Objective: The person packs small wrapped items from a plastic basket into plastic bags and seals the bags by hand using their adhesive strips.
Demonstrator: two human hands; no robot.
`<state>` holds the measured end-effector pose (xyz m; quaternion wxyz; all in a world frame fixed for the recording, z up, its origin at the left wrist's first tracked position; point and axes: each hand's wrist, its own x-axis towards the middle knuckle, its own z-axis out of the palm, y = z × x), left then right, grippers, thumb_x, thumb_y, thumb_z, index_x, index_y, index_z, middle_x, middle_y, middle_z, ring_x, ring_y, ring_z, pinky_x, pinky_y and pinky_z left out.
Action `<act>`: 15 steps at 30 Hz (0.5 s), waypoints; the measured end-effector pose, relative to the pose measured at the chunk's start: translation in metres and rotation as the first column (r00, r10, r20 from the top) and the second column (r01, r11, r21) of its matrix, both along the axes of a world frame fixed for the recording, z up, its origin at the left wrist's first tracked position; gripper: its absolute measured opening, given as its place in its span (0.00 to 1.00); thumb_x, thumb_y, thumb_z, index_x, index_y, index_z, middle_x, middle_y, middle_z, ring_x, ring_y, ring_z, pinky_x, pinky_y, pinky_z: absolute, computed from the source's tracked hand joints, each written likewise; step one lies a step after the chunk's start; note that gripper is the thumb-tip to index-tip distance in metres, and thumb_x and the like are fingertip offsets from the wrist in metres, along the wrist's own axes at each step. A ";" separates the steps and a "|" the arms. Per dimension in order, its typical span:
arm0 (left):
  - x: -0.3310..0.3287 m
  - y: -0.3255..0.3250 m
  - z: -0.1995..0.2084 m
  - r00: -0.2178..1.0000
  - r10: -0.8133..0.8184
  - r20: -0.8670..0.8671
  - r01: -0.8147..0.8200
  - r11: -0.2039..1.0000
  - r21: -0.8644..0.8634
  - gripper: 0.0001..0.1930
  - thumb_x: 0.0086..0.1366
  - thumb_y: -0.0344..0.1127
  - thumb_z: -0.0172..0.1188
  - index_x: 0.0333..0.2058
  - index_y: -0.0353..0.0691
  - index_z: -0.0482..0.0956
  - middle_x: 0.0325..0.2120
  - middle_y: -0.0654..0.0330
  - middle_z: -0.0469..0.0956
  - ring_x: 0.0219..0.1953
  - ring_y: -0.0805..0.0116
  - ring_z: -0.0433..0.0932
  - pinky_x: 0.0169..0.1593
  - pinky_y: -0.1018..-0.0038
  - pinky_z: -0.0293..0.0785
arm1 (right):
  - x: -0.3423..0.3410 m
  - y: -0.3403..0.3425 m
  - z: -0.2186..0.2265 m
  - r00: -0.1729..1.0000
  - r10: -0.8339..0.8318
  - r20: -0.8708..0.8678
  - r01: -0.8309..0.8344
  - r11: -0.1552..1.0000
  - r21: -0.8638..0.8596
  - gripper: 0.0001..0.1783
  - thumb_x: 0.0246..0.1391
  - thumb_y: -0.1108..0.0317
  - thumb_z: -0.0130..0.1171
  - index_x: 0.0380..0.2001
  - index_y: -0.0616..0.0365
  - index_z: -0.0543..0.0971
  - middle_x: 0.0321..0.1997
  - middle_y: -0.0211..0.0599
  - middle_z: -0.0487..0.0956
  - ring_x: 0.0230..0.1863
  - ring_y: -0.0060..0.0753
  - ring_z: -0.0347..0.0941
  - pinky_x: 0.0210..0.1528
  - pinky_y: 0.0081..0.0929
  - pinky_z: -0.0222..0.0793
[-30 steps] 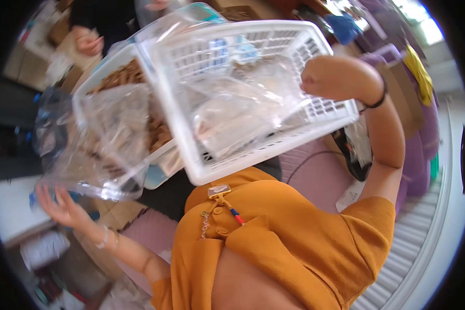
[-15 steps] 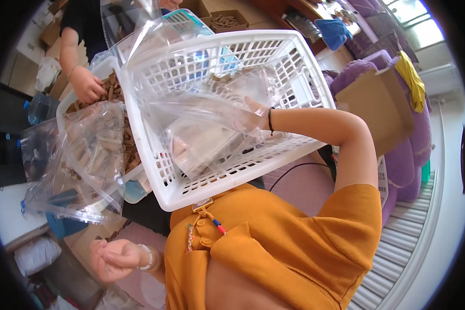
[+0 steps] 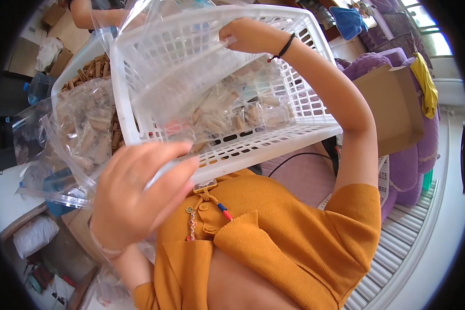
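A white plastic basket (image 3: 227, 164) stands tilted in front of me, with several small clear bags of light brown pieces (image 3: 237, 121) inside. My right hand (image 3: 250, 36) is over its far side, fingers pinched on the edge of a large clear plastic bag (image 3: 186, 77) that spreads across the basket's left half. Nearer to me, my left hand (image 3: 139, 188) is raised at the basket's front left corner, slightly blurred, with thumb and fingers apart. It hides part of the rim there, and no held thing shows in it.
Left of the basket, a white tub (image 3: 62, 82) holds many brown pieces, and a clear bag filled with packets (image 3: 85, 111) leans over it. Another person's arm (image 3: 108, 18) reaches in at the top left. An open cardboard box (image 3: 390, 111) rests on purple seating (image 3: 411, 150) at right.
My right hand has risen from inside the basket toward its far rim, lifting the clear bag and uncovering the packets. My left hand has come up to the basket's front corner, opening.
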<state>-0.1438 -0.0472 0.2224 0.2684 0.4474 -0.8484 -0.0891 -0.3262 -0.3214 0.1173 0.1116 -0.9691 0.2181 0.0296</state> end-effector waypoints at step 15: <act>0.024 0.080 -0.010 0.952 0.258 -0.167 -0.260 0.966 0.008 0.13 0.44 0.32 0.63 0.30 0.34 0.74 0.34 0.50 0.74 0.33 0.57 0.74 0.36 0.64 0.70 | 0.026 0.141 -0.065 0.838 0.457 -0.300 -0.508 0.853 -0.121 0.55 0.28 0.46 0.65 0.59 0.54 0.50 0.59 0.46 0.55 0.60 0.47 0.52 0.53 0.59 0.54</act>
